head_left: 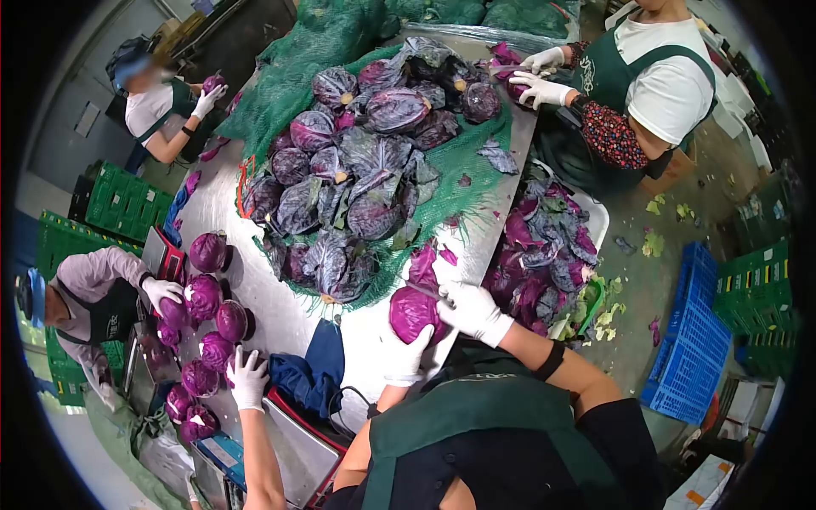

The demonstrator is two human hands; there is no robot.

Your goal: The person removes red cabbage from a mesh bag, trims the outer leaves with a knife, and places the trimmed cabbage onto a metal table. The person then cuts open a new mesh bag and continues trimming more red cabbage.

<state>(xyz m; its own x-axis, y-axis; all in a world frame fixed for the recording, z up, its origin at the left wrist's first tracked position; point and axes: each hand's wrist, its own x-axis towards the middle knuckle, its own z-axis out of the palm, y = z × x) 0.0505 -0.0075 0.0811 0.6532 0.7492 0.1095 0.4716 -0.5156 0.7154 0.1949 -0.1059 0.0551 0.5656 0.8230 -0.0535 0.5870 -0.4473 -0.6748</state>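
In the head view my left hand (406,355), in a white glove, cups a trimmed purple red cabbage (413,316) from below at the table's near edge. My right hand (473,312), also gloved, is closed beside the cabbage. The thin grey blade of a knife (432,292) shows from its fingers against the cabbage's upper right side; the handle is hidden. Loose purple leaves (422,265) lie just beyond the cabbage. Past them, a pile of untrimmed red cabbages (374,208) rests on green netting (463,200).
Trimmed cabbages (204,297) stand at left, where two co-workers' gloved hands (248,378) reach in. A bin of cut leaves (544,246) is at right. Other workers hold cabbages at upper left and upper right. Blue cloth (319,365) and a scale (297,450) lie left of me.
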